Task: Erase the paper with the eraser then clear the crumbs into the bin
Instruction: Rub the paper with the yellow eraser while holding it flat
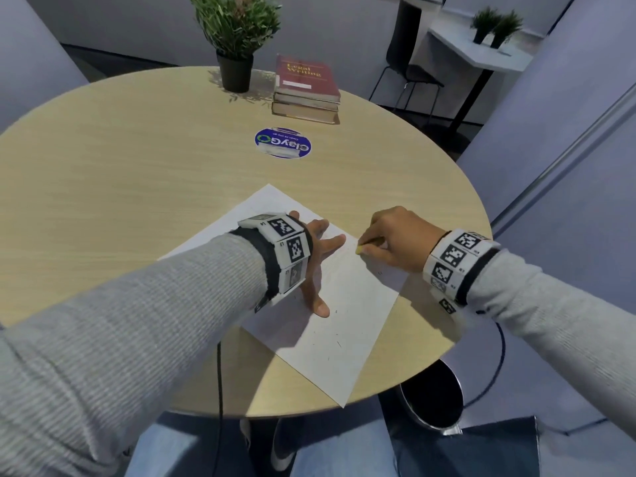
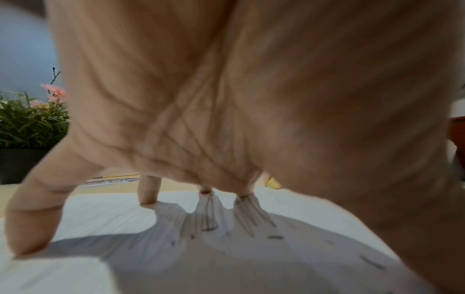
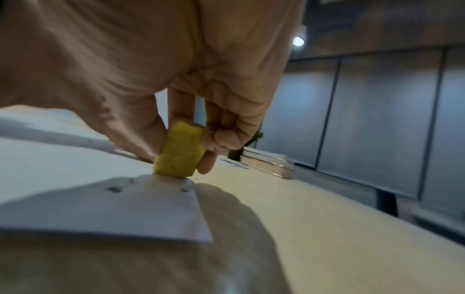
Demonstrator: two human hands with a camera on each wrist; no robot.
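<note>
A white sheet of paper (image 1: 330, 325) lies on the round wooden table (image 1: 137, 187), one corner hanging over the near edge. My left hand (image 1: 315, 256) presses down on it with spread, straight fingertips (image 2: 148, 197). My right hand (image 1: 395, 237) pinches a small yellow eraser (image 1: 359, 249) between thumb and fingers and holds its lower end on the paper's right edge (image 3: 173, 180). In the right wrist view the eraser (image 3: 180, 148) stands almost upright. Small dark crumbs (image 1: 339, 344) are scattered over the sheet, and faint pencil strokes (image 2: 208, 216) show under the left hand.
A dark round bin (image 1: 432, 395) stands on the floor just below the table's near right edge. A potted plant (image 1: 235, 39), a stack of books (image 1: 306, 87) and a blue round sticker (image 1: 283, 143) are at the far side. A cable (image 1: 220, 380) hangs by my left arm.
</note>
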